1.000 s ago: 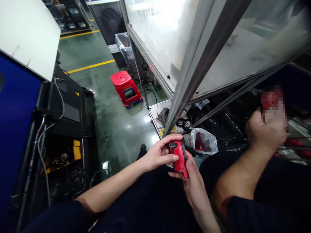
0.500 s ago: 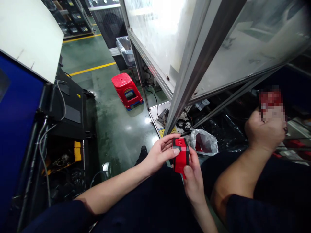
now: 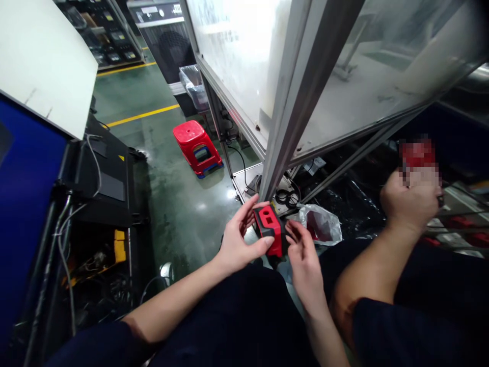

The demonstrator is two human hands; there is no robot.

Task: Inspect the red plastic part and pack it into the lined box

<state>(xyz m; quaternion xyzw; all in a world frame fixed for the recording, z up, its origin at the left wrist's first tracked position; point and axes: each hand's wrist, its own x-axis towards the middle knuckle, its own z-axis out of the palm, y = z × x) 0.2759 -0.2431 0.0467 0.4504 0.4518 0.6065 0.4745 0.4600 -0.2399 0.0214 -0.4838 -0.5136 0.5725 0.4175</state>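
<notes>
A small red and black plastic part (image 3: 269, 234) with square holes in its red face is held over my lap. My left hand (image 3: 237, 242) pinches its left side between thumb and fingers. From the right, my right hand (image 3: 301, 255) presses its curled fingertips against the part's black side. Both hands sit in front of a slanted metal post (image 3: 290, 117).
Another person's hand (image 3: 410, 204) at the right grips a blurred red object. A clear plastic bag (image 3: 321, 224) lies just behind the part. A red stool (image 3: 195, 145) stands on the green floor. To the left is an open black cabinet (image 3: 101, 204) with loose wires.
The part has been turned so its red holed face points up and left. Both my hands rose a little toward the post, and my right hand moved from under the part to its side.
</notes>
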